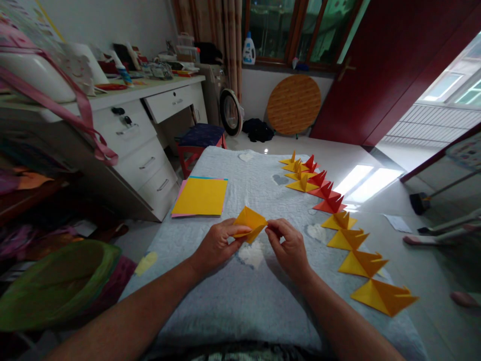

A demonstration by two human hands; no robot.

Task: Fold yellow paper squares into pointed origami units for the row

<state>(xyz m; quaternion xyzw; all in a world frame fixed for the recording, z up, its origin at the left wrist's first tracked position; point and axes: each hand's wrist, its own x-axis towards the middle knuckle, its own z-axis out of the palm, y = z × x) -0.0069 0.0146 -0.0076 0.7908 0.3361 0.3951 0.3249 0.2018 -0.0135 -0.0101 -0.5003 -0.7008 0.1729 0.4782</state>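
Observation:
A folded yellow paper piece (250, 221) is held just above a pale blue cloth-covered table (233, 296). My left hand (218, 244) pinches its left side, fingers closed on the paper. My right hand (287, 245) pinches the paper's right corner with thumb and forefinger. A stack of flat paper sheets (200, 197), yellow on top, lies to the left beyond my hands. Along the table's right edge runs a row of several finished folded pieces, yellow ones (379, 296) nearest and red ones (328, 198) further back.
A white desk with drawers (146, 145) stands at the left, cluttered on top. A small stool (201, 138) sits beyond the table. A green bag (56, 281) is at the lower left. Glossy tiled floor (376, 180) lies to the right.

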